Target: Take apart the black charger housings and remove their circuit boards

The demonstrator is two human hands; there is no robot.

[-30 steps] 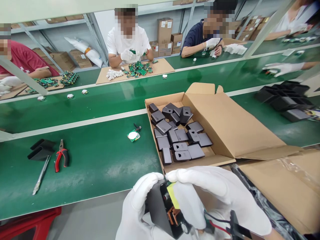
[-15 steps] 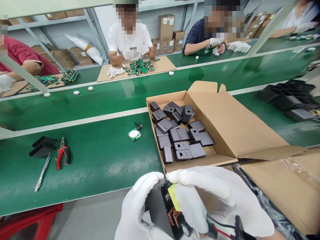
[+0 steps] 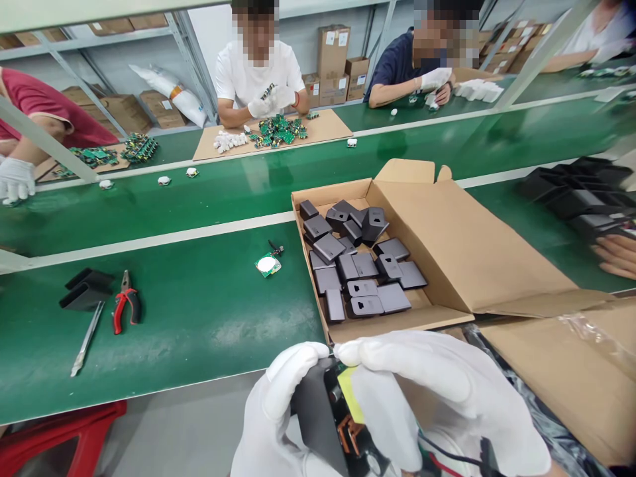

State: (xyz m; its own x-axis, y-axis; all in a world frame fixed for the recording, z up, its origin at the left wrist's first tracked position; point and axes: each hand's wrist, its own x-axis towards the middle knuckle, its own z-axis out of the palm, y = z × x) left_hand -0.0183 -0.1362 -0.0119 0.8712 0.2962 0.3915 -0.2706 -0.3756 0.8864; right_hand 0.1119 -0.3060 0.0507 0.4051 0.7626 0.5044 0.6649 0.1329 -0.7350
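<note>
My left hand (image 3: 265, 417), in a white glove, is closed around a black plastic housing (image 3: 317, 414) at the lower middle. My right hand (image 3: 447, 371), gloved too, grips a circuit board assembly (image 3: 350, 432) that sits at the housing's open end, partly inside by the look of it. The assembly carries a white pad (image 3: 386, 414), yellow tape (image 3: 351, 394) and copper-coloured parts. Black and red wires (image 3: 450, 456) trail from it toward a small black piece (image 3: 489, 457) below my right palm. How deep the board sits is hidden.
An open carton (image 3: 422, 308) holds several dark housings. On the green bench lie pliers (image 3: 127, 301), a tweezers-like metal tool (image 3: 87, 339), black sleeves (image 3: 87, 289) and a small board (image 3: 268, 265). Co-workers sit beyond the belt (image 3: 238, 189). Another person's hand (image 3: 619, 255) is at right.
The small white-topped parts on the belt have shifted right. Another person's hand has appeared at the right edge, and the far-left co-worker's hand has moved. My grip looks nearly the same.
</note>
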